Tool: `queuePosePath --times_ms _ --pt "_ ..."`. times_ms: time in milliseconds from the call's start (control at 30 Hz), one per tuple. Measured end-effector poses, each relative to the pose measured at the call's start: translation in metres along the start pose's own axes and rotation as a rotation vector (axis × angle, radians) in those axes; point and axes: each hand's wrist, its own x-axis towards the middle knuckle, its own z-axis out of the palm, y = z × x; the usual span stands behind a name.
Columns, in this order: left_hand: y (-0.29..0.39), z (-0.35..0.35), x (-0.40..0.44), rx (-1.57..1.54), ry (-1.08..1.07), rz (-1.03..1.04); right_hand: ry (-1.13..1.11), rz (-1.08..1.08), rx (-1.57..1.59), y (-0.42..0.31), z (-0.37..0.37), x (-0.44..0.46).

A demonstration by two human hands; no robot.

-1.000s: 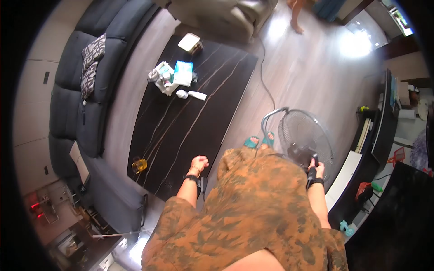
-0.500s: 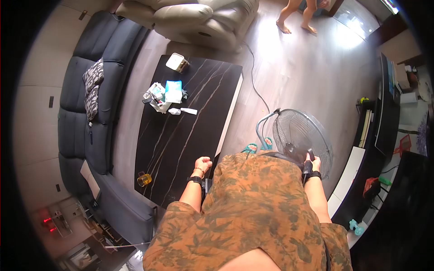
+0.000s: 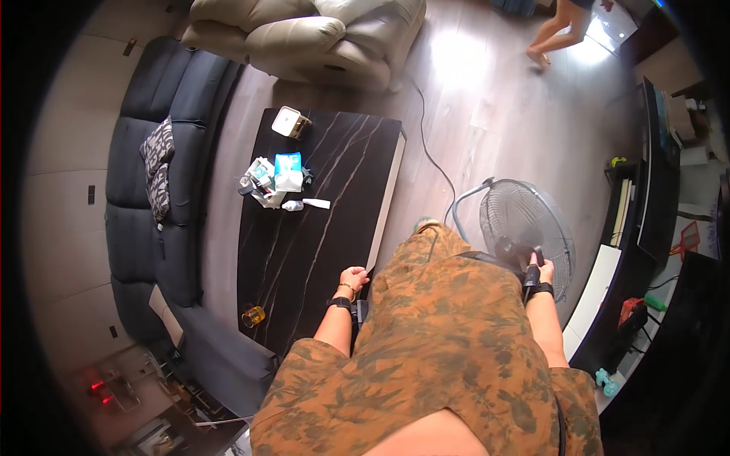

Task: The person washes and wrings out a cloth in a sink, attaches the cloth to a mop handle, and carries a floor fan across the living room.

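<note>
My right hand (image 3: 543, 267) is closed at the back of a round metal fan (image 3: 525, 228), around a dark part at its hub. The fan stands on the floor to the right of my legs, tilted, with a curved grey stand. My left hand (image 3: 354, 278) hangs with curled fingers beside the long edge of the black marble-patterned table (image 3: 304, 266); nothing shows in it. Dark straps circle both wrists.
A grey sofa (image 3: 152, 182) lines the left and a beige recliner (image 3: 304, 42) stands at the top. Packets (image 3: 289, 173), a square box (image 3: 289, 122) and a yellow glass (image 3: 253, 315) are on the table. A cable (image 3: 433, 156) crosses the floor. Another person's legs (image 3: 559, 38) show at top right.
The view has shifted forward. The fan and my right hand have moved slightly right, my hand still on it. The other person has stepped to the right.
</note>
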Motion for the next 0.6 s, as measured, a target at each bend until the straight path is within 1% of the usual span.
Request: queuePosePath --times_ms 67,100,200,233,267,333,400,467,500,533,567,600 --pt "-0.001 0.001 0.011 -0.007 -0.010 -0.019 0.041 0.007 0.018 0.006 0.003 0.018" --pt "0.001 0.002 0.016 -0.025 -0.002 -0.065 0.045 -0.026 0.040 0.002 0.002 0.024" --pt "0.010 -0.002 0.039 -0.011 -0.015 -0.154 0.026 0.178 0.183 -0.002 0.005 0.051" --pt "0.019 -0.005 0.043 -0.008 -0.010 -0.182 0.136 0.060 0.148 -0.022 0.008 0.043" --pt "0.031 -0.007 0.047 -0.003 0.006 -0.204 0.089 0.288 0.256 -0.073 0.002 0.030" --pt "0.065 -0.017 0.048 0.027 0.002 -0.226 0.123 0.217 -0.028 -0.111 0.000 0.035" --pt "0.102 -0.032 0.050 0.021 0.025 -0.206 0.149 0.140 -0.317 -0.142 -0.004 0.042" --pt "0.135 -0.052 0.067 0.028 0.004 -0.147 0.172 0.057 -0.598 -0.166 -0.001 0.054" --pt "0.154 -0.059 0.077 0.010 0.025 -0.096 0.193 0.020 -0.632 -0.170 0.000 0.065" --pt "0.171 -0.066 0.088 -0.005 0.046 -0.048 0.188 0.162 -0.259 -0.182 0.009 0.066" --pt "0.187 -0.076 0.100 0.023 0.042 0.013 0.239 0.300 0.109 -0.194 0.018 0.067" --pt "0.203 -0.083 0.112 0.050 0.036 0.071 0.242 0.247 -0.057 -0.189 0.017 0.074"
